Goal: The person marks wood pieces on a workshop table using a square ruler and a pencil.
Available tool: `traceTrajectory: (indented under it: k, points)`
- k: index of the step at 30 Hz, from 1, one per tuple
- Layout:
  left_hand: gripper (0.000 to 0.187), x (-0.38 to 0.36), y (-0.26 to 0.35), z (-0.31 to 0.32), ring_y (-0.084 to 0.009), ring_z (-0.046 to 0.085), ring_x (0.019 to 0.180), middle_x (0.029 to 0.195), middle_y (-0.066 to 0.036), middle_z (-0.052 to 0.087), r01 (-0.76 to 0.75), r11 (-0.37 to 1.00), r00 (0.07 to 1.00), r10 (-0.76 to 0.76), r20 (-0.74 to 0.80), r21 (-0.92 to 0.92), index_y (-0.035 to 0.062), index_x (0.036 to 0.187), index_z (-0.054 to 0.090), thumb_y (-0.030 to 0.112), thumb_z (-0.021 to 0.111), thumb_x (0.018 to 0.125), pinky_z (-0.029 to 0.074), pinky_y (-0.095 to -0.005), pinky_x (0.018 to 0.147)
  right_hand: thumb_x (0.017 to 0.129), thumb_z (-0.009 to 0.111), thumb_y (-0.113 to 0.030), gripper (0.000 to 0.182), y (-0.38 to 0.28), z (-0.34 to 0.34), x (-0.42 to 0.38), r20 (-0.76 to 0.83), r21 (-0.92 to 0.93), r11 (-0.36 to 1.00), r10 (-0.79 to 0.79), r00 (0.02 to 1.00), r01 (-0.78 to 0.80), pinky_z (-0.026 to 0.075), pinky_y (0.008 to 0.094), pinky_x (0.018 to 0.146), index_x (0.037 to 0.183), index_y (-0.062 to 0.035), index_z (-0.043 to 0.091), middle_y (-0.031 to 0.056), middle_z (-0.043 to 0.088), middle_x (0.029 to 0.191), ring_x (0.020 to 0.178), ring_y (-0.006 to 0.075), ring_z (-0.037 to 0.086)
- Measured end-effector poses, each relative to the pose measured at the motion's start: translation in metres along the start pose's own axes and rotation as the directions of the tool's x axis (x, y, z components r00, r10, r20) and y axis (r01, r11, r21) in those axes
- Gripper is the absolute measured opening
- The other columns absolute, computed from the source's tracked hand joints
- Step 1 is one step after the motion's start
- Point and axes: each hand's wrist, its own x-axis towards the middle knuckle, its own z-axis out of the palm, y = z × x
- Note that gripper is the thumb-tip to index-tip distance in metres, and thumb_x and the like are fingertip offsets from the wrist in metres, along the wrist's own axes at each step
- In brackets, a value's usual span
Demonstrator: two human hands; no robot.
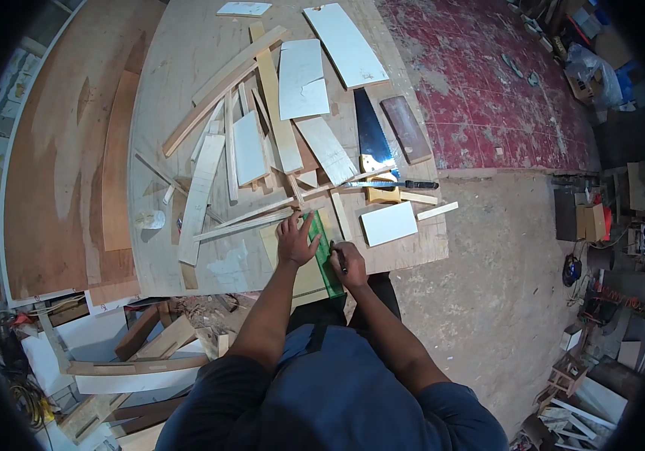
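A green ruler lies lengthwise on a flat tan board at the near edge of the worktable. My left hand rests with spread fingers on the board, its fingertips reaching the ruler's left side. On the ruler's right side, my right hand is closed around a dark pen. The pen's tip is too small to make out. Just beyond the board lie thin wood strips, and a white panel piece sits to the right.
A handsaw with a yellow handle lies at the table's right, with a dark-handled thin tool across it. Boards and offcuts cover the table's middle. Scrap wood is piled below left. A large brown panel stands left.
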Motion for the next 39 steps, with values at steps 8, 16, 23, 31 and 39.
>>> traceTrajectory:
  k: [8,16,23,31,39]
  points:
    - [0.067,0.0,0.0,-0.002,-0.0338,0.04,0.122,0.134,-0.014,0.042,0.001,1.0,1.0,-0.001,0.017,0.016,0.0165,0.144,0.046,0.041,0.065,0.084,0.029,-0.0509,0.105,0.085,0.066,-0.01,0.019,0.001,0.008,0.0,0.003,-0.063,0.994,-0.084,0.996,0.084,0.052,0.0445,0.08,0.101,-0.0009,0.062,0.0199,0.065,0.098,0.092,0.0396,0.063]
    - [0.067,0.0,0.0,-0.003,-0.0331,0.04,0.123,0.134,-0.012,0.042,0.001,1.0,1.0,-0.002,0.015,0.006,0.0168,0.144,0.045,0.041,0.065,0.085,0.028,-0.0508,0.106,0.085,0.066,-0.008,0.02,0.0,0.007,0.0,0.015,-0.063,0.994,-0.086,0.996,0.087,0.052,0.0431,0.079,0.103,-0.001,0.061,0.0197,0.064,0.098,0.091,0.0385,0.064]
    - [0.069,0.0,0.001,-0.003,-0.0343,0.041,0.123,0.132,-0.014,0.044,0.002,1.0,1.0,-0.002,0.005,-0.01,0.0161,0.144,0.046,0.038,0.069,0.083,0.029,-0.0511,0.104,0.085,0.065,-0.007,0.02,-0.002,0.004,0.001,-0.012,-0.038,0.997,-0.069,0.998,0.068,0.052,0.0437,0.081,0.103,0.0,0.06,0.0211,0.063,0.1,0.094,0.04,0.063]
    - [0.07,0.0,0.0,-0.003,-0.0348,0.042,0.122,0.132,-0.014,0.044,-0.015,1.0,1.0,0.015,-0.012,-0.015,0.0158,0.144,0.045,0.037,0.068,0.082,0.029,-0.0514,0.104,0.085,0.065,-0.004,0.018,0.008,0.004,0.002,-0.065,-0.015,0.999,-0.048,0.997,0.047,0.052,0.0431,0.077,0.101,0.0007,0.06,0.021,0.063,0.097,0.089,0.0393,0.063]
    - [0.065,0.0,0.0,-0.004,-0.0336,0.042,0.122,0.133,-0.013,0.044,-0.003,1.0,1.0,0.003,-0.012,-0.012,0.0157,0.142,0.049,0.04,0.066,0.084,0.029,-0.0506,0.106,0.087,0.064,-0.006,0.016,0.004,0.002,0.001,-0.103,0.002,1.0,-0.008,0.995,0.008,0.051,0.0426,0.077,0.101,0.0001,0.06,0.0195,0.064,0.095,0.088,0.038,0.064]
